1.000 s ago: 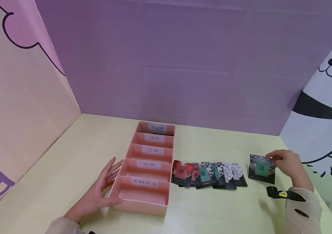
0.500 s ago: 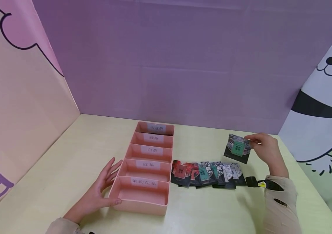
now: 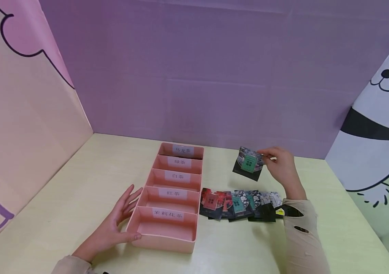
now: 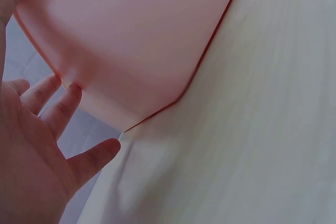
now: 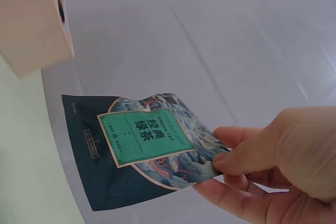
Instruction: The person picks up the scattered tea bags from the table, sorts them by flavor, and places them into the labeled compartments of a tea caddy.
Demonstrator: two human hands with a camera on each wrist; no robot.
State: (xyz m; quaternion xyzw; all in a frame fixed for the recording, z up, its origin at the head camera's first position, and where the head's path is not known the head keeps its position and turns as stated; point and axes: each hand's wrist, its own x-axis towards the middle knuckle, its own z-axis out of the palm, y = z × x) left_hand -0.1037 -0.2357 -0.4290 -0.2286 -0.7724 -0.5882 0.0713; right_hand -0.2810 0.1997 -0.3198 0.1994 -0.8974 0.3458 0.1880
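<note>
A green tea sachet (image 3: 248, 164), dark with a green label reading GREEN TEA in the right wrist view, hangs above the table. My right hand (image 3: 280, 167) pinches its upper right edge between thumb and fingers. My left hand (image 3: 115, 224) lies along the left side of a pink divided box (image 3: 165, 243), fingers spread, thumb touching the near left corner. In the left wrist view the fingertips (image 4: 76, 88) touch the box wall. Each of the box's several compartments bears a white label with Chinese characters.
Overlapping tea sachets (image 3: 238, 205) with red, teal and pale labels lie in a row right of the box. My right sleeve (image 3: 302, 236) passes over the row's right end. A purple backdrop (image 3: 194, 76) stands behind the table (image 3: 235, 247).
My right hand has carried the green tea sachet leftward and away from me, from the table's right side toward the box. My left hand and the box stay nearly where they were.
</note>
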